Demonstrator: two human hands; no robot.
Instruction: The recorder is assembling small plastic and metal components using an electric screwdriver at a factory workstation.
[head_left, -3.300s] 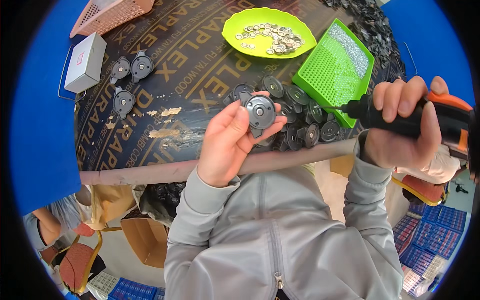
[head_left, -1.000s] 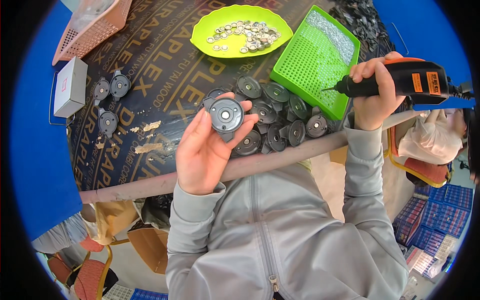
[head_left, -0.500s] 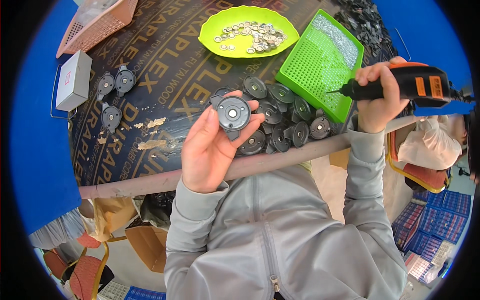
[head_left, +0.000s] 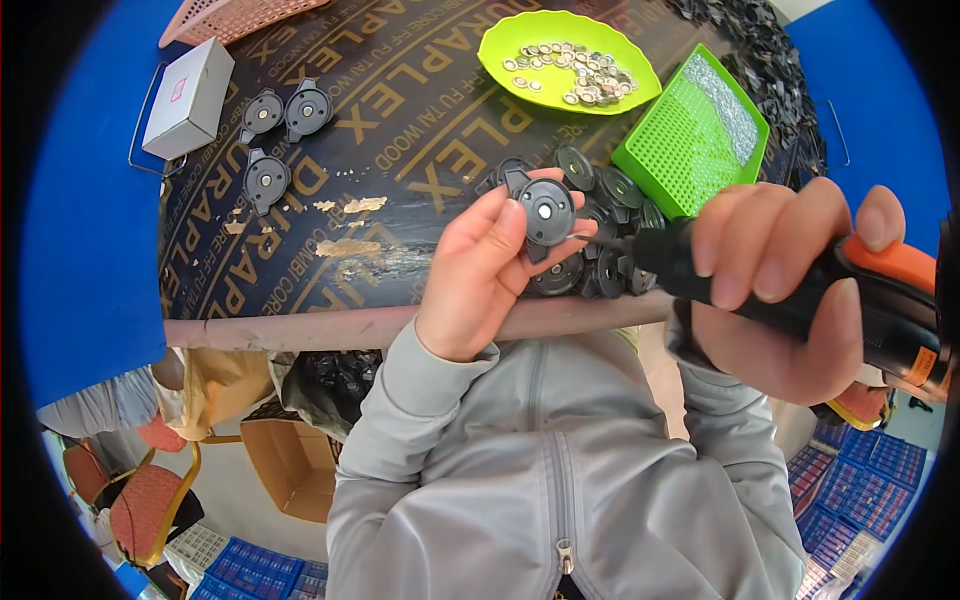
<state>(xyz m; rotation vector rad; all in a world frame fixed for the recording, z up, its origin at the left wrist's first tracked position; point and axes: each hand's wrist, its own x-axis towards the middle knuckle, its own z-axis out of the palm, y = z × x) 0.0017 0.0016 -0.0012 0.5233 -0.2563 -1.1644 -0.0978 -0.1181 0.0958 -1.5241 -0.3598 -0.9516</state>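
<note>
My left hand [head_left: 478, 262] is closed on a dark grey round plastic part [head_left: 552, 226], which has side tabs and a small metal disc at its centre. In my right hand [head_left: 785, 285], raised close to the camera, is a black electric screwdriver [head_left: 670, 258] with an orange section. Its tip points left and looks close to the right edge of the held part; whether they touch is hard to tell. Behind and right of my left hand lies a pile of similar grey parts [head_left: 620, 188], partly hidden by the screwdriver.
A green bowl [head_left: 500, 78] of small metal discs stands at the back. Beside it is a green perforated tray [head_left: 665, 165] with tiny silvery pieces. Several black pieces [head_left: 785, 90] lie far right. Three grey parts [head_left: 266, 181] and a white box [head_left: 190, 100] sit at left.
The screwdriver in my right hand has come left and nearer the camera, its tip now close to the part. The view has shifted, so the table things appear moved.
</note>
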